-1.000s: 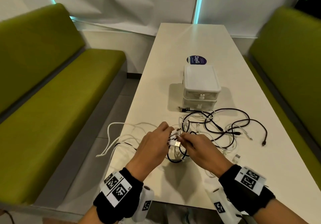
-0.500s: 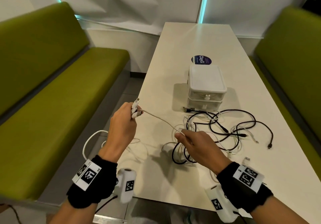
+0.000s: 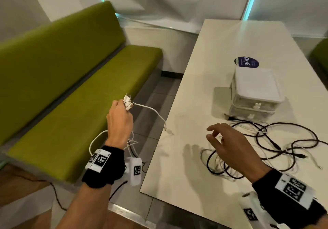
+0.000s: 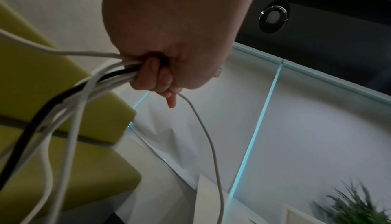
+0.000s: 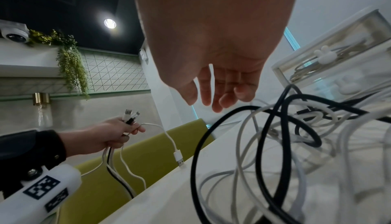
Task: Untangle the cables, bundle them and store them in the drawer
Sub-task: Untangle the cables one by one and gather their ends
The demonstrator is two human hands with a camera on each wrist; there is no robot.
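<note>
L hand (image 3: 119, 120) is raised off the table's left edge, out over the gap btwn table (image 3: 220, 38) and green bench (image 3: 74, 93), fist closed round a bunch of cables (image 4: 88, 83): several white, one black. Plug ends (image 3: 127, 101) stick up above the knuckles; the cords hang down past the wrist. One white cable (image 3: 152, 110) arcs from the fist toward the table, its USB plug (image 5: 179, 158) dangling just at the table's left edge. Can't tell if it touches.

R hand (image 3: 229, 146) hovers over the table, palm down, fingers (image 5: 206, 87) spread and loosely bent, holding nothing. It sits above the near-left part of the tangle. Hands well apart.

Rest of the cables (image 3: 276, 143), black and white, lie looped over each other on the table, near side, spreading from under the R hand toward the right. A black cord end reaches the foot of the drawer box (image 3: 255, 93), which stands just behind the tangle, both drawers closed; the wrist view shows cord already coiled in the upper one. Round sticker (image 3: 246, 62) behind the box.

Open room: far half of the table bare, also the near-left strip btwn the edge and the tangle. Bench close along the left side, narrow floor gap between.
</note>
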